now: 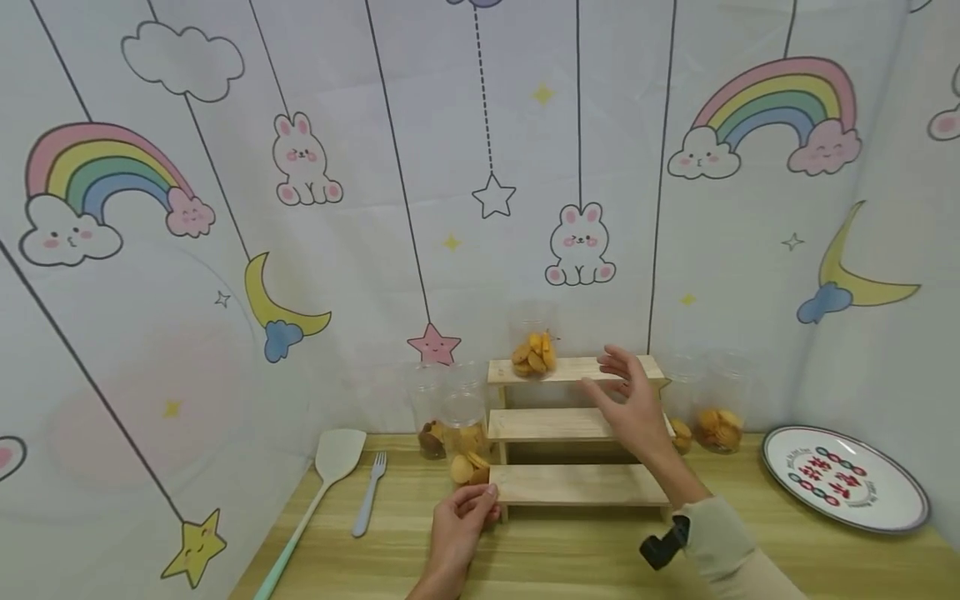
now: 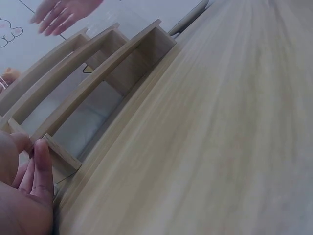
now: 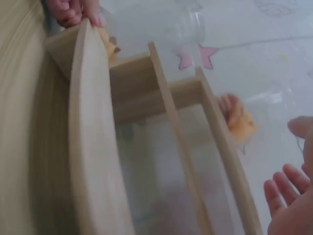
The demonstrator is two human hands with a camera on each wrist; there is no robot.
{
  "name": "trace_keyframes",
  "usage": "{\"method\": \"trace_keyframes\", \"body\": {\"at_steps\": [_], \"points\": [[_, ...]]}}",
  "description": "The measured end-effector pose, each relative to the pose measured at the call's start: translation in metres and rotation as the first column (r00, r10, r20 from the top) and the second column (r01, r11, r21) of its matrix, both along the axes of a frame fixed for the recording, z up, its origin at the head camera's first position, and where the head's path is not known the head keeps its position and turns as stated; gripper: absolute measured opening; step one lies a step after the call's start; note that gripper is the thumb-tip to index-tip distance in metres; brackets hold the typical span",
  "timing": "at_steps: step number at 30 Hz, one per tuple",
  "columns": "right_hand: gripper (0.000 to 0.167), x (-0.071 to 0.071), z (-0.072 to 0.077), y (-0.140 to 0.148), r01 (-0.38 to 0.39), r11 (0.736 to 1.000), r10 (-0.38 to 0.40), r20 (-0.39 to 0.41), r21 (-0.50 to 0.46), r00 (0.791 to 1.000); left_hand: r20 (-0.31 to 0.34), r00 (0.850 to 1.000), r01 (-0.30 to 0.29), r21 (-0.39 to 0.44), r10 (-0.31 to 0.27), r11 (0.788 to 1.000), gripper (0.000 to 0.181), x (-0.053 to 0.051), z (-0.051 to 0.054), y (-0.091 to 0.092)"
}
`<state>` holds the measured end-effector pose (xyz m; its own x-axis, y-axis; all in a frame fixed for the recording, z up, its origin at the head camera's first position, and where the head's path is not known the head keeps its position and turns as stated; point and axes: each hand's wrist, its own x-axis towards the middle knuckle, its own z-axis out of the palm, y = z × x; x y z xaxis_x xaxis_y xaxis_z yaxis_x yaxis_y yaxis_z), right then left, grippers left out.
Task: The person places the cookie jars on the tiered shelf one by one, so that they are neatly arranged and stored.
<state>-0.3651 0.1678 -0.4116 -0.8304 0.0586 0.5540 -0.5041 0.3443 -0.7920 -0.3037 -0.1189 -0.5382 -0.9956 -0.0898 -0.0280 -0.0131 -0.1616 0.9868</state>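
A three-tier wooden display stand (image 1: 577,483) stands on the table against the wall. My left hand (image 1: 459,527) grips the left end of its lowest board, thumb and fingers closing on the corner, as the left wrist view also shows at the wooden edge (image 2: 61,154). Above the right part of the upper tiers is my right hand (image 1: 628,408), fingers spread and holding nothing. On the top board's left side sits a clear jar of yellow-orange crackers (image 1: 534,357). In the right wrist view this jar (image 3: 237,117) is left of my right hand (image 3: 293,191).
Clear jars with biscuits (image 1: 467,442) stand left of the stand, and more jars (image 1: 720,425) stand to its right. A white spatula (image 1: 339,457) and a fork (image 1: 369,496) lie on the left. An oval plate (image 1: 896,492) with red print rests at the right.
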Motion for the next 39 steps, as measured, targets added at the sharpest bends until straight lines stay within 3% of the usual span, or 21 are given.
{"method": "trace_keyframes", "body": {"at_steps": [3,7,13,17,20,23,27,32,39], "points": [[0.056,0.015,-0.012,0.028,0.077,0.997,-0.079,-0.059,-0.028,0.995,0.001,1.000,-0.002,0.007,0.002,1.000,0.035,0.000,0.000,0.000],[0.046,0.022,-0.026,0.072,0.220,0.972,-0.227,-0.099,-0.079,0.969,-0.011,1.000,-0.015,0.003,0.015,1.000,0.034,-0.001,0.000,0.000],[0.041,0.026,-0.032,0.135,0.416,0.903,-0.420,-0.023,-0.108,0.907,-0.012,1.000,-0.025,-0.001,0.025,1.000,0.034,0.000,0.002,-0.002],[0.051,0.022,-0.032,0.164,0.476,0.879,-0.473,0.060,-0.036,0.879,-0.011,1.000,-0.025,-0.003,0.025,1.000,0.035,-0.001,0.001,-0.004],[0.066,0.015,-0.035,0.178,0.449,0.890,-0.455,0.115,0.072,0.883,-0.008,1.000,-0.018,-0.002,0.018,1.000,0.035,-0.001,0.000,-0.005],[0.083,0.004,-0.040,0.188,0.375,0.914,-0.399,0.176,0.154,0.900,-0.006,1.000,-0.013,0.004,0.013,1.000,0.036,-0.002,0.000,-0.004],[0.102,-0.008,-0.048,0.196,0.286,0.938,-0.331,0.263,0.196,0.906,-0.008,1.000,-0.007,0.007,0.007,1.000,0.035,-0.001,0.001,-0.003],[0.109,-0.017,-0.056,0.200,0.270,0.942,-0.320,0.298,0.198,0.899,-0.005,1.000,0.004,0.015,-0.004,1.000,0.035,0.001,0.003,-0.001],[0.105,-0.019,-0.064,0.201,0.245,0.950,-0.296,0.309,0.194,0.904,-0.010,1.000,0.005,0.008,-0.005,1.000,0.035,0.003,0.003,0.001]]}}
